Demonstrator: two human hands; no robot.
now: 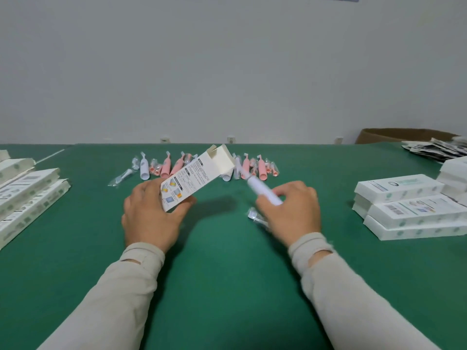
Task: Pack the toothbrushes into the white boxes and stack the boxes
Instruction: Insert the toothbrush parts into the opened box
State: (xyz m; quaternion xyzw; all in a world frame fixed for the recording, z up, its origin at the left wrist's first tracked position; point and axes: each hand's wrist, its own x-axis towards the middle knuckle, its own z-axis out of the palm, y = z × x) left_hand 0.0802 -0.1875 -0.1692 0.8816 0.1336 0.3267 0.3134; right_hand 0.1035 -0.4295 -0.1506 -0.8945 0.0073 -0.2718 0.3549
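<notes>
Two hands are seen over a green desk, with pale sleeves nearest the camera. The left hand is wrapped around the low end of a white box. The box is held up off the desk and tilted. Its long side runs from the low left, by the hand, up to the far right. Its open end is pointed up and away to the right, and small flaps can be seen there.

The right hand is curled around a white toothbrush. The toothbrush is blurred. Its long side runs from the hand up toward the far left, so its free end is pointed at the open end of the box. The toothbrush is not inside the box; a gap is seen between them. A small clear packet is seen just under the right hand. Whether it is held cannot be told.

Stacks of closed white boxes are seen on the right side of the desk. Flat boxes are laid in a pile on the left side.

Farther back, behind the hands, a row of pink and white toothbrushes in clear wrap is laid on the desk. Most of them are pointed away from the person. A pile of dark packets and a brown cardboard box are seen at the far right. A white wall is seen behind the desk.
</notes>
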